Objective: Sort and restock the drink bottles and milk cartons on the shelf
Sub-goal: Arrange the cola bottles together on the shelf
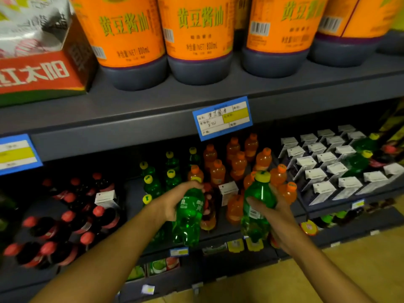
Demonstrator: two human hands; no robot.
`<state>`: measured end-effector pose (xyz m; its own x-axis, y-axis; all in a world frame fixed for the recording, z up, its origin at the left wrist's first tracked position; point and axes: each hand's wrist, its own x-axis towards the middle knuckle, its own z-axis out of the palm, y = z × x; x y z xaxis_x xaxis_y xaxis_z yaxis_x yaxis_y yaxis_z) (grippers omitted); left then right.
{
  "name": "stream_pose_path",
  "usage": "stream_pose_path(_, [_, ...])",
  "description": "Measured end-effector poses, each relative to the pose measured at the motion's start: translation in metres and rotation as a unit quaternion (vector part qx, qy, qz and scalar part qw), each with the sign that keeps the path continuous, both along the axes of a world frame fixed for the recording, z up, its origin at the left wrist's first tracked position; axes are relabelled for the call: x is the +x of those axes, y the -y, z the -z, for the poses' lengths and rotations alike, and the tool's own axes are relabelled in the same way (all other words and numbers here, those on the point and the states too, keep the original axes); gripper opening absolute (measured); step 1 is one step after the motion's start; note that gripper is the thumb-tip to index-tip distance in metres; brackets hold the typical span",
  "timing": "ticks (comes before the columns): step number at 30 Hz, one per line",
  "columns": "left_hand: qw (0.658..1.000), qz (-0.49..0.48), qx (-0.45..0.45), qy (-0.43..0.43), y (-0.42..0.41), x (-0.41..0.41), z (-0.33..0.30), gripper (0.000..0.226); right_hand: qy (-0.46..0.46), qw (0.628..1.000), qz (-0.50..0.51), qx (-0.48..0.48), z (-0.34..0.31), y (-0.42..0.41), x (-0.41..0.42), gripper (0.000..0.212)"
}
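The left hand (175,201) grips the upper part of a green bottle (189,217) from above, and the right hand (273,209) holds a second green bottle with a yellow cap (259,206) upright, both in front of the lower shelf (218,237). Behind them stand orange bottles (238,162), more green bottles (153,182), dark red-capped bottles (72,215) to the left and white-topped milk cartons (328,162) to the right. On the shelf above stand big orange-labelled jugs (196,29), probably soy sauce, with a blue price tag (223,118) on the shelf's edge.

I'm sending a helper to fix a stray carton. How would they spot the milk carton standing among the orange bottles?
Find the blue price tag on the grey shelf edge. Just below it stands the cluster of orange bottles. Near its front sits one white-topped milk carton, the only boxy thing among round bottles.
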<state>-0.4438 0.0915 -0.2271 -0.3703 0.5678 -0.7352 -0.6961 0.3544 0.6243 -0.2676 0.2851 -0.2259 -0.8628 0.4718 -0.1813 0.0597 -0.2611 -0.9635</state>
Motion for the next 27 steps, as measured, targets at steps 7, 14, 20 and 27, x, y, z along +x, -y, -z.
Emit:
stream_pose_path(7, [0.996,-0.071,0.060,0.007,0.031,0.014,-0.040,0.020,0.022,0.996,-0.057,0.066,0.024,0.023,-0.023,0.047])
stream_pose_path(14, [0.983,-0.147,0.107,0.010,0.056,0.019,-0.048,0.040,0.026,0.992,-0.054,0.107,0.048,0.047,-0.042,0.050])
stream_pose_path(20, [0.980,-0.154,0.124,0.013,0.072,0.022,-0.064,0.037,0.071,0.980,-0.057,0.176,0.084,0.065,-0.064,0.056])
stream_pose_path(27, [0.978,-0.155,0.137,0.020,0.073,0.032,-0.085,0.034,0.141,0.962,-0.072,0.221,0.125,0.071,-0.084,0.056])
